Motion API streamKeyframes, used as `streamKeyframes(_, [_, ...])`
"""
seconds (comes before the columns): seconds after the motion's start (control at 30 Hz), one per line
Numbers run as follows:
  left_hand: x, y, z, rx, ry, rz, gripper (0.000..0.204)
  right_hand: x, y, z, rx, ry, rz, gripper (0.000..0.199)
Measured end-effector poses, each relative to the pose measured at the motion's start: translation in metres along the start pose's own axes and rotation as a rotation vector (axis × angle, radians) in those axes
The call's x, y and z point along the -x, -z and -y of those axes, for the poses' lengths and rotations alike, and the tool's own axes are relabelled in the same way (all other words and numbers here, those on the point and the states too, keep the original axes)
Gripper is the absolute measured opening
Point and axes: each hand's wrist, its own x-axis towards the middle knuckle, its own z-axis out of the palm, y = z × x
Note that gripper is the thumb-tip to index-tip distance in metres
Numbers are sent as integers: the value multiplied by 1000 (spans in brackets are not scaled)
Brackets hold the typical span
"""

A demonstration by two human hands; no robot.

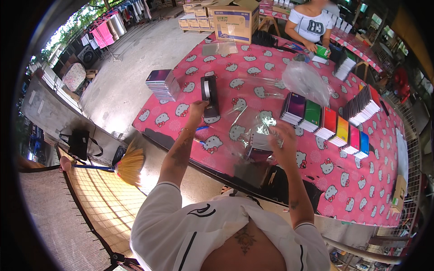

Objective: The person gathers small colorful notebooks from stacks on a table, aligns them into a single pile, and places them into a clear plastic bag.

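A black tape dispenser (211,100) with a pale roll lies in front of me, left of the table's middle. My left hand (198,109) touches its near left side, fingers drawn together; whether a strip of tape is between them is too small to tell. To the right, a notebook bundle (261,143) lies near the front edge in shiny clear plastic wrap (246,131). My right hand (285,135) is at the right side of this wrap, with curved fingers apart. Glare and the wrap hide part of the bundle. A blue pen (201,128) lies below the dispenser.
Notebook stacks in several colours (312,115) line the right side; another stack (162,85) stands at the left edge. Behind lie clear plastic bags (307,81) and a large carton (235,25). Across the table a person (312,27) handles a green notebook (322,52).
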Motion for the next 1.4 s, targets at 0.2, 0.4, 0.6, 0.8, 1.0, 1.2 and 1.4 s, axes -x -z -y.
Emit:
streamKeyframes(0.2, [36, -23, 24, -166, -202, -200, 28, 8, -22, 30, 382, 53, 231, 25])
streamKeyframes(0.4, [54, -4, -38, -1122, -359, -14, 18, 11, -19, 30, 453, 49, 207, 32])
streamKeyframes(0.6, [123, -38, -79, 80, -466, 1029, 24, 4, -29, 39, 481, 75, 150, 32])
streamKeyframes(0.8, [122, -54, -121, -148, -962, 992, 27, -13, -16, 44, 489, 159, 151, 28])
streamKeyframes(1.0, [124, -56, -137, -281, -1089, 1010, 15, -50, 28, 2, 225, -241, 381, 22])
streamKeyframes(1.2, [131, -66, -130, -323, -1092, 911, 19, 10, 39, -53, -363, -380, 19, 34])
streamKeyframes(1.4, [147, -98, -124, -376, -1276, 858, 16, 46, -1, -39, 167, 114, 346, 51])
